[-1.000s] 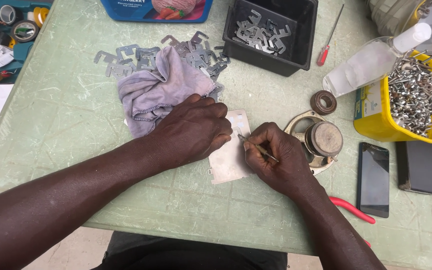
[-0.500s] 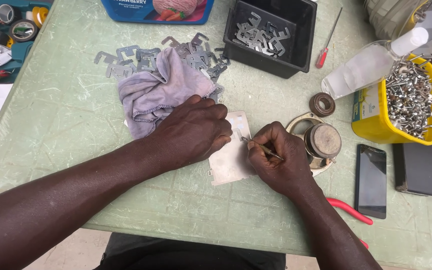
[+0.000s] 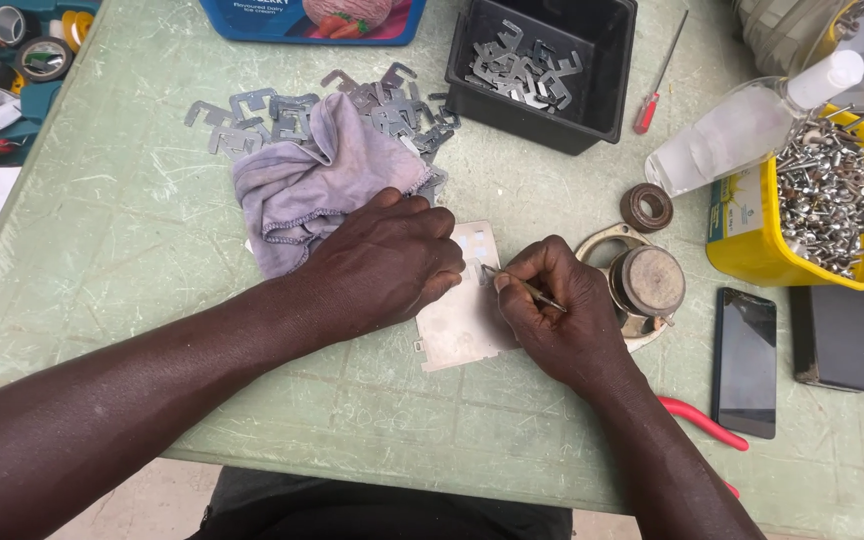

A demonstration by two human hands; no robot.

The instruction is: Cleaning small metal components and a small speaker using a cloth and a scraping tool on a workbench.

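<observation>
Near the middle of the frame a flat metal plate (image 3: 462, 325) lay on the green table (image 3: 102, 240). The left hand (image 3: 382, 265) pressed down on its left edge, fingers curled and close together. The right hand (image 3: 552, 315) pinched a thin metal scriber (image 3: 522, 285) between thumb and fingers, its tip touching the plate's upper part. A lilac cloth (image 3: 322, 185) lay just above the left hand, over scattered metal clips (image 3: 262, 115). A black bin (image 3: 602, 80) of clips sat at upper centre, a yellow tub (image 3: 742, 225) of screws at the right edge, a phone (image 3: 745, 360) below it.
</observation>
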